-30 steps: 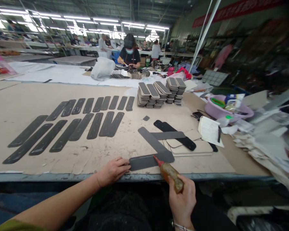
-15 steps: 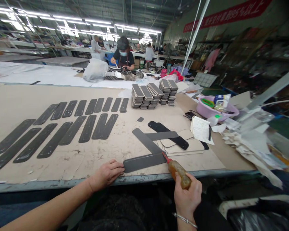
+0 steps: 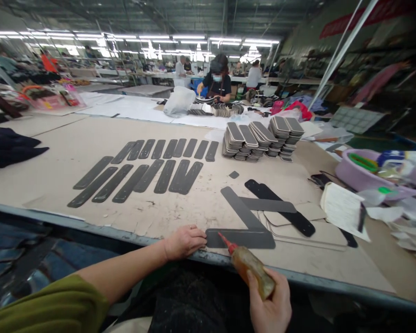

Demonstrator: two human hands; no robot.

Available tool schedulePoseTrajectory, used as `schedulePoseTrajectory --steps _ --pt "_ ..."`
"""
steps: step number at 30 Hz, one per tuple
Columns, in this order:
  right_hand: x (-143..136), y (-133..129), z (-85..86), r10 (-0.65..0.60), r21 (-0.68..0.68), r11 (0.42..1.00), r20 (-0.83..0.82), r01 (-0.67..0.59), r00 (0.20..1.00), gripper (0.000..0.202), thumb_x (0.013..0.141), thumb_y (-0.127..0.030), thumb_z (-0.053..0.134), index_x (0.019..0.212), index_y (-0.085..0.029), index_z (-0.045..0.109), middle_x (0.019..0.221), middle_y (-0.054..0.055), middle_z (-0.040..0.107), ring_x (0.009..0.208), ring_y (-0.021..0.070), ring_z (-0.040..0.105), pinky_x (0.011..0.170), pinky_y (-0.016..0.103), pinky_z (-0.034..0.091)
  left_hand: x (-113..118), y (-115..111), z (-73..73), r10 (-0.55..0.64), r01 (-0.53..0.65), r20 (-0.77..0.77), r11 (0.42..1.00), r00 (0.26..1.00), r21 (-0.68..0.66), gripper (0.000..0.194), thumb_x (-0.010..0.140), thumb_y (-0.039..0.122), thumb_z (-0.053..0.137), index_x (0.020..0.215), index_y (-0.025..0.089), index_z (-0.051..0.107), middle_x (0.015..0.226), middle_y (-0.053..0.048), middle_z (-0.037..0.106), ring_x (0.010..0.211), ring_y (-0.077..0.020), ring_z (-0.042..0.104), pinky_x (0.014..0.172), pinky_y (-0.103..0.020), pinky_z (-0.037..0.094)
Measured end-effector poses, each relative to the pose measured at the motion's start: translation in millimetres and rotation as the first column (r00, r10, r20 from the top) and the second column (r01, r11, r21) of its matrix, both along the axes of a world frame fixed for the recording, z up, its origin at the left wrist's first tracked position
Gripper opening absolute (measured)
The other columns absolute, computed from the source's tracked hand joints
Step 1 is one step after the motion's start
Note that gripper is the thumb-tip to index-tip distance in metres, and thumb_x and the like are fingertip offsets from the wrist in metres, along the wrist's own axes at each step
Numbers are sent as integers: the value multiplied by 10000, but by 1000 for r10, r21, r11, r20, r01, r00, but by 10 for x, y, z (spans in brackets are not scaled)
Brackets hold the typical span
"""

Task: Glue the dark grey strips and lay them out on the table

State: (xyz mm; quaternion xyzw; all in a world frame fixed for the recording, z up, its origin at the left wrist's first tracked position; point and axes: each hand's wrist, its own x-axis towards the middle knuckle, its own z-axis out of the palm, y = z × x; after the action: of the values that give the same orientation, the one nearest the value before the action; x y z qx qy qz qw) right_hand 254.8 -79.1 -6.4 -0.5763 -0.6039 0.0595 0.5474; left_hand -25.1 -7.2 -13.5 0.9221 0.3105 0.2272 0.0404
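Fingers of the left hand [image 3: 185, 241] in the head view are lying side by side and loosely bent at the near edge of the bench [image 3: 180, 212]. Their tips are meeting the nine-o'clock end of a gray strip [image 3: 246, 239]; whether they are pinching it or only pressing on it cannot be told. Fingers of the right hand [image 3: 272, 298] are closing around the butt of an amber bottle [image 3: 251, 270].

Since half a second ago, the bottle's red nozzle [image 3: 230, 245] is shifting from the strip's three-o'clock end back toward its nine-o'clock end. A thin line is showing along the twelve-o'clock edge, so work on this strip is probably continuing with another pass. Whether the tip is touching cannot be told.

The bottle is tilting over the strip, its nozzle pointing between ten and eleven o'clock and its long axis running back toward between four and five. The strip is lying flat, its long axis running from nine to three. Two rows of dark strips [image 3: 164, 176] are lying toward ten and eleven o'clock, and stacked pieces [image 3: 247, 136] are standing toward twelve.
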Motion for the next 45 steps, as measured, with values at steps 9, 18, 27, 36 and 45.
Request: schedulePoseTrajectory --steps 9,18,27,36,45 --pt "-159 24 -9 127 -45 991 34 -125 991 244 853 -350 651 1010 -186 564 901 51 560 818 191 562 748 313 456 14 2 17 -8 8 -14 1000 1000 -10 218 957 204 435 979 171 649 985 -77 685 842 -147 617 786 -282 466" --pt "-70 -109 117 141 -82 987 8 -139 990 217 854 -372 645 970 -203 573 851 41 567 761 186 562 671 291 476 48 7 88 -15 15 11 1000 1000 -2 212 956 206 437 970 159 643 939 -71 688 809 -149 610 755 -279 475" --pt "279 -117 131 -79 -68 994 88 85 993 264 854 -412 644 972 -185 577 856 44 574 762 181 564 699 285 459 38 -3 79 4 -1 49 998 999 -64 186 944 203 490 1002 167 663 974 -79 680 850 -150 631 803 -282 508" --pt "676 -52 151 -415 119 910 279 397 866 305 858 -433 639 967 -153 589 817 64 581 746 201 554 700 308 454 18 6 27 10 -6 56 998 998 -62 180 934 172 497 987 176 669 985 -77 673 865 -161 617 782 -284 528" --pt "405 -72 54 -148 19 989 2 148 989 258 851 -341 656 1021 -177 554 909 55 555 816 190 551 737 318 467 123 21 131 28 -34 -37 985 999 -167 247 961 206 419 948 156 661 909 -84 634 827 -157 620 755 -253 539"
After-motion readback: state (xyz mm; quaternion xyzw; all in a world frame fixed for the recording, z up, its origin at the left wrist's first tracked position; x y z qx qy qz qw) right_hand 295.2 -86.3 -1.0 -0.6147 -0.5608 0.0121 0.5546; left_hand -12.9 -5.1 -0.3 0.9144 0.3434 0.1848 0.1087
